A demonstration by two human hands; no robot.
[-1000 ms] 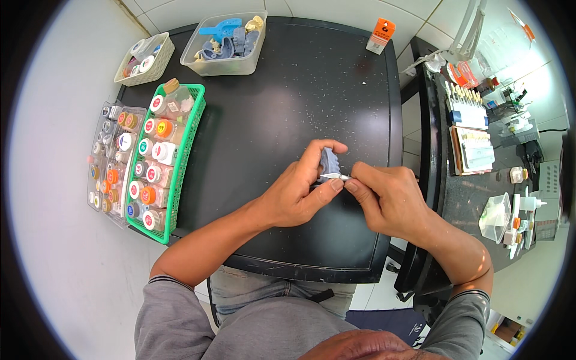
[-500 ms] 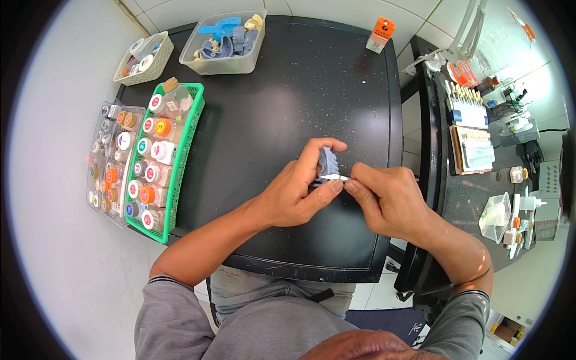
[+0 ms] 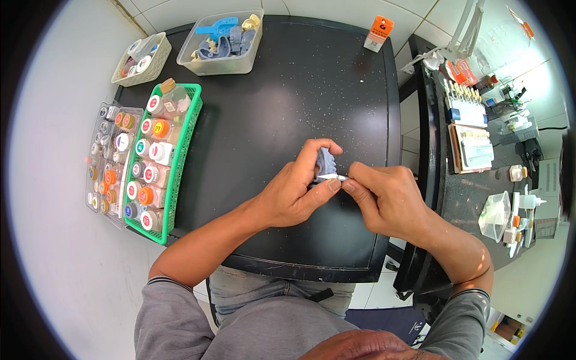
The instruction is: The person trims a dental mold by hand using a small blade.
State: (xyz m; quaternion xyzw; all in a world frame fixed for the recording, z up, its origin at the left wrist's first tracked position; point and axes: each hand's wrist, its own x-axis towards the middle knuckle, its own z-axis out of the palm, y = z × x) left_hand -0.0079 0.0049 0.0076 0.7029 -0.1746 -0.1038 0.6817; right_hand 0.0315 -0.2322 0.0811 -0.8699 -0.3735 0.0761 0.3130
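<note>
A grey-blue dental model (image 3: 326,161) with a row of teeth sits in my left hand (image 3: 300,189). My left fingers curl around its far side, and the thumb presses near its lower edge. In a pinch between thumb and forefinger, my right hand (image 3: 389,197) holds a small knife with a pale pointed blade (image 3: 330,177). The blade lies against the lower end of the model, close to my left thumb. Most of the knife's handle is hidden inside my right hand.
Pale crumbs dot the black table (image 3: 264,120). A green basket (image 3: 191,129) of capped jars stands left, beside a clear organiser (image 3: 96,207). Farther back are a plastic tub (image 3: 231,65) of dental models and an orange-white box (image 3: 378,34). A cluttered side bench (image 3: 465,198) runs along the right.
The whole view has shifted very slightly. Both hands keep their hold, and the blade stays against the dental model.
</note>
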